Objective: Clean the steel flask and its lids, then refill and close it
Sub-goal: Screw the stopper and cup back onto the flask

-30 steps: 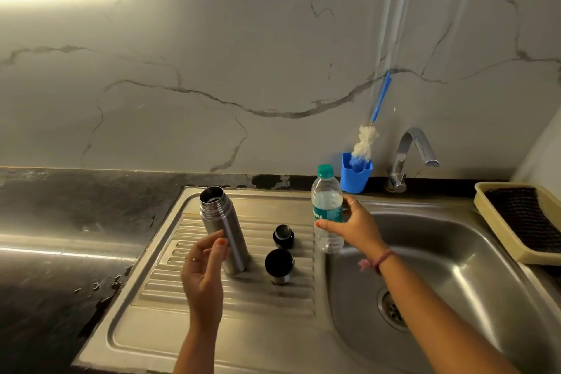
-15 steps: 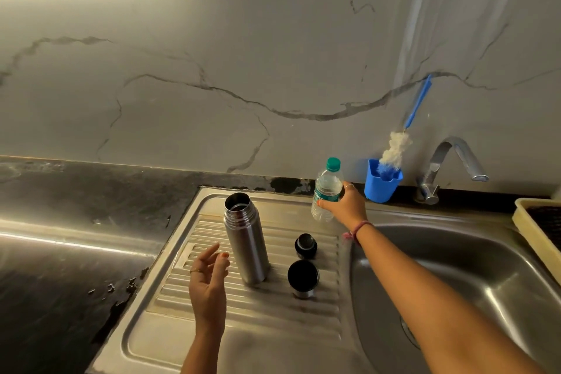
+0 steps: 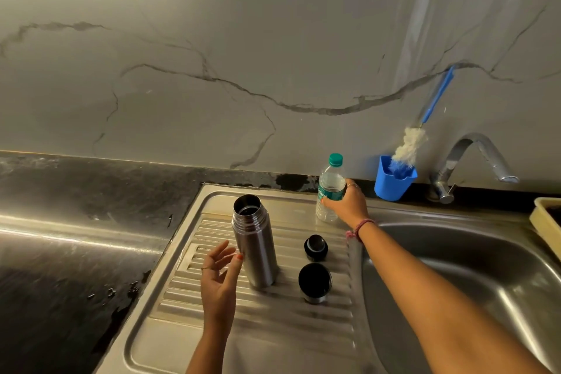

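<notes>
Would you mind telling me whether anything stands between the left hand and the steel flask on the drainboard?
Nothing visible does. The left hand is open just left of the upright steel flask, with bare drainboard between them. The two lids lie on the flask's far side, and the right hand holds the water bottle further back.

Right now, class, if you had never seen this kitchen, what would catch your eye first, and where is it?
The open steel flask stands upright on the ribbed drainboard, with two black lids to its right. Behind them, the right hand grips a clear plastic water bottle with a green cap. A blue-handled bottle brush leans in a blue cup beside the tap.
</notes>
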Tool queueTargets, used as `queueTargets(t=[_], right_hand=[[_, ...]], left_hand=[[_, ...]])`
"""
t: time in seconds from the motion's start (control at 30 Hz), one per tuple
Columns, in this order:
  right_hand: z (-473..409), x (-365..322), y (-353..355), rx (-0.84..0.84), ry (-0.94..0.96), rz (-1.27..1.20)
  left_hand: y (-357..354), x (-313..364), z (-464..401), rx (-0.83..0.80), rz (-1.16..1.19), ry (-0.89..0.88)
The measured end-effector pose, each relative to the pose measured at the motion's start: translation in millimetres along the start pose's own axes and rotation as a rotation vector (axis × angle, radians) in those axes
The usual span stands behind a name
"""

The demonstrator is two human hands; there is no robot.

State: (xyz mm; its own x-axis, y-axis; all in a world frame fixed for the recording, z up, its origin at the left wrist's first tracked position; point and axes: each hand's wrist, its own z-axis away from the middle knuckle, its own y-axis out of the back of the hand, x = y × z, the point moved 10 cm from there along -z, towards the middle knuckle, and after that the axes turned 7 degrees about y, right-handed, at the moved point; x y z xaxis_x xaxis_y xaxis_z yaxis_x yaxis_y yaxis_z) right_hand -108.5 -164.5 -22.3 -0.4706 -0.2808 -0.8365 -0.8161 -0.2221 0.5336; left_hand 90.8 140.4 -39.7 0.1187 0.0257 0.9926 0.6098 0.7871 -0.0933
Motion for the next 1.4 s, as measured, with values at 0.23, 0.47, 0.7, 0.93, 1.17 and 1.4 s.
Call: queueTargets(t=[0.23, 0.47, 0.7, 0.93, 1.17, 1.4], right_hand=[[-1.4, 1.4, 0.0, -0.008, -0.007, 0.007], [5.2, 1.8, 7.0, -0.016, -0.002, 0.018], [38.2, 22.6, 21.8, 0.065, -0.051, -0.024], [86.5, 48.4, 24.9, 0.074, -0.034, -0.092], [120.6, 66.4, 26.2, 0.093, -0.06, -0.169], [130.2, 62.7, 14.2, 0.026, -0.024, -0.174]], left_hand=[[-18.2, 1.6, -2.0, -0.104, -0.057, 0.026], [-24.4, 7.1, -4.4, -0.123, -0.062, 0.009], [-30.0, 6.2, -2.5, -0.148, -0.07, 0.002], [-36.0, -1.8, -1.7, -0.132, -0.143, 0.003], [-46.8, -12.6, -10.8, -0.107, -0.183, 0.049], [-48.1, -12.1, -12.0, -0.016, -0.224, 0.072]])
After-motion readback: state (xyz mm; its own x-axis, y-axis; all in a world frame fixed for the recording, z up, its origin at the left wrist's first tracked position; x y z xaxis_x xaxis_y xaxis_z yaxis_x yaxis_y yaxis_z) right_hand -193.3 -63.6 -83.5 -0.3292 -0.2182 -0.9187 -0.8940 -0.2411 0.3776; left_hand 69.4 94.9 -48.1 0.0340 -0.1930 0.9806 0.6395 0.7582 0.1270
